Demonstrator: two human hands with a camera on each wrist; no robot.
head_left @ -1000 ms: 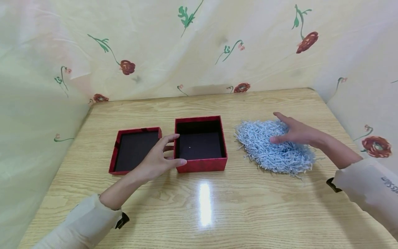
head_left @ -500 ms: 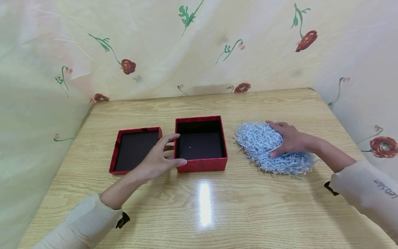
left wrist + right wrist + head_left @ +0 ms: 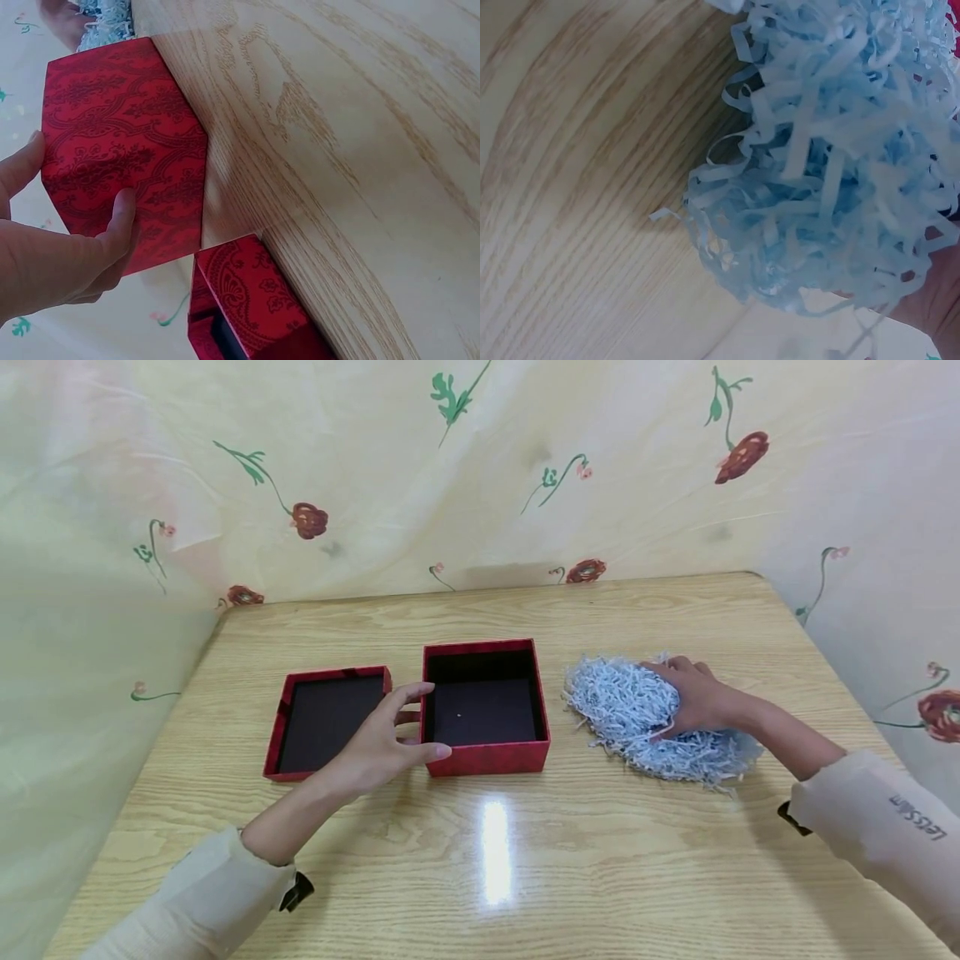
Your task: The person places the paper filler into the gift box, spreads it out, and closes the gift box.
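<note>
A red patterned box [image 3: 486, 758] stands uncovered, its black inside showing. My left hand [image 3: 378, 743] holds its left side, the index finger at the left rim and the thumb by the front edge. The left wrist view shows the left hand [image 3: 71, 251] against the box's red wall [image 3: 124, 135]. On the right lies a heap of pale blue shredded paper [image 3: 622, 697]. My right hand [image 3: 693, 697] grips a bunch of it, fingers sunk behind the strands. Shredded paper [image 3: 832, 165] fills much of the right wrist view and hides most of that hand.
Left of the box lies its red lid [image 3: 330, 722], black inside facing up, partly behind my left hand. Everything sits on a light wooden table [image 3: 600, 868]. A flower-printed cloth [image 3: 480, 485] hangs behind and along both sides.
My right hand has come down from above the heap and its fingers have closed into the shredded paper, bunching it. The left hand, box and lid have not moved.
</note>
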